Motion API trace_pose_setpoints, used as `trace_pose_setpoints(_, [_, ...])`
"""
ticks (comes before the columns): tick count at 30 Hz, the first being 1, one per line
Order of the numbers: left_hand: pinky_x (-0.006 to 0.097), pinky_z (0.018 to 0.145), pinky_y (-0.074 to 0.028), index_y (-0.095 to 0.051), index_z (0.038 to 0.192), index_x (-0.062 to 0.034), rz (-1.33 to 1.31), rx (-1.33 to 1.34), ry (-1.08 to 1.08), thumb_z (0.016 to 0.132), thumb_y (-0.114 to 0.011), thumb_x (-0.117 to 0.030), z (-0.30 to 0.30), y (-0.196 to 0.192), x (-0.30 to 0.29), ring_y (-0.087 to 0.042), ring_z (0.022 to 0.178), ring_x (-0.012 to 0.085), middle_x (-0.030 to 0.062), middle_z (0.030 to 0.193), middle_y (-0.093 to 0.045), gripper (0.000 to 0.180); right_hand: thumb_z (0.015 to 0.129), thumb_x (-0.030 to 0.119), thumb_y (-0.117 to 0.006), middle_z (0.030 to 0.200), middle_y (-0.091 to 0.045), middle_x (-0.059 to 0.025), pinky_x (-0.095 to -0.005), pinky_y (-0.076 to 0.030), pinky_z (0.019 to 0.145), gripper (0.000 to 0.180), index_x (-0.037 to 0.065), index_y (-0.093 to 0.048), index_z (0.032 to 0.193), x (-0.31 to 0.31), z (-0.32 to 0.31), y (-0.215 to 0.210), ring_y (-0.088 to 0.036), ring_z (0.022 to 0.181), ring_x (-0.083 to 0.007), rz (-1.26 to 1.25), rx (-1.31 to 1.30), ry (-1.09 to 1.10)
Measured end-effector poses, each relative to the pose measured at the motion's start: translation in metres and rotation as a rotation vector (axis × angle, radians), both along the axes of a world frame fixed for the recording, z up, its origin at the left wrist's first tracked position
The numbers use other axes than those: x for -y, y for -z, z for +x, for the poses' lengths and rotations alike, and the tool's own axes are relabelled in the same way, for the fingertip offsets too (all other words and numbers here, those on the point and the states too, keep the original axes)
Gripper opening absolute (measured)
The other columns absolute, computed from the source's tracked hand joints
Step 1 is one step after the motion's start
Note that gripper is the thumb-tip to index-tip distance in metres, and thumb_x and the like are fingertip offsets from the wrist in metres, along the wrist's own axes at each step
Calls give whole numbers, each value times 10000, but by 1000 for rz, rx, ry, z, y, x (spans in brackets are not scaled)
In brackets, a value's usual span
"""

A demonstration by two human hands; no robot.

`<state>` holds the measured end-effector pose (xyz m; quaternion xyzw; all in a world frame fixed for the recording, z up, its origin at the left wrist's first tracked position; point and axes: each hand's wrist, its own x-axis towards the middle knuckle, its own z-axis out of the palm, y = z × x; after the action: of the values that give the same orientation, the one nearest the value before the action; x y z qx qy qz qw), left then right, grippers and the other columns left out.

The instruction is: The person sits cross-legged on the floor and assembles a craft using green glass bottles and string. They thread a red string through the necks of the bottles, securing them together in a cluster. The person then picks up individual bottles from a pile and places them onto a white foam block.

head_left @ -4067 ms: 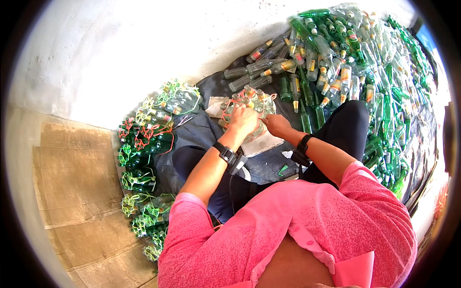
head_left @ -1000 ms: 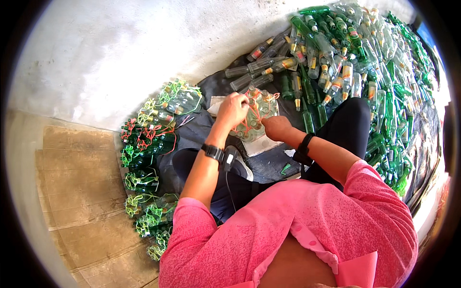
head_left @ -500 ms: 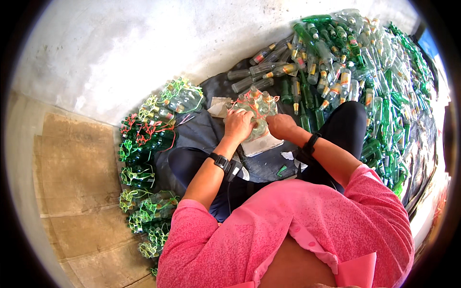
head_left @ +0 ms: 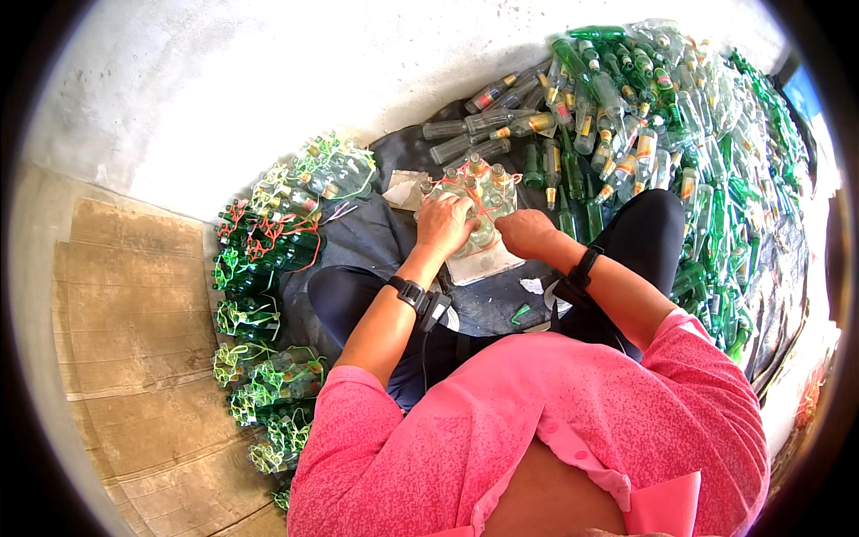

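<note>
Between our bent knees and the white wall [head_left: 224, 98], we are working at a cluster of clear bottles [head_left: 489, 195], which is resting on a pale flat board [head_left: 483, 268] over a dark sheet [head_left: 488, 307], with red cord [head_left: 484, 212] running among the necks. Our left hand [head_left: 445, 224] is lying over the cluster's near left side, fingers bent; it is covering what is under it, so we cannot tell whether it is gripping glass or cord. Our right hand [head_left: 526, 233] is sitting at the right side, fingers folded inward, fingertips hidden; we cannot tell how tightly it is closed or whether it is pinching cord. Corded bundles of bottles [head_left: 291, 252] are lining our left; loose green and clear bottles [head_left: 646, 145] are lying heaped at our right.
</note>
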<state>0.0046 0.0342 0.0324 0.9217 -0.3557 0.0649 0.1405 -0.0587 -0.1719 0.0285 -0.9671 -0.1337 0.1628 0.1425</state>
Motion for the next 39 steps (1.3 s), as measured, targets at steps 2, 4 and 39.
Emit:
trace_pose_setpoints(2, [430, 930, -501, -727, 998, -158, -3, -7, 6, 810, -847, -378, 1, -1, 0, -689, 1031, 268, 56, 934, -735, 314, 944, 140, -530, 1011, -762, -197, -516, -581, 849, 241, 74, -728, 1063, 1, 1, -2, -740, 977, -402, -12, -21, -1])
trace_pose_setpoints(4, [432, 925, -504, -728, 999, -160, -9, -15, 2, 805, -850, -377, 1, -2, 1, -689, 1026, 272, 56, 932, -735, 316, 944, 143, -529, 1014, -762, -197, -518, -577, 854, 244, 69, -729, 1064, 2, 0, -3, -738, 985, -404, -11, -30, -13])
trace_pose_setpoints(39, [449, 911, -442, -727, 834, -127, -91, 120, -37, 953, -616, -203, 3, 32, 28, -697, 844, 299, 88, 806, -712, 180, 910, 119, -584, 796, -650, -69, -344, -485, 696, 189, 12, -739, 888, 51, 62, 24, -614, 754, -190, 668, 310, -76])
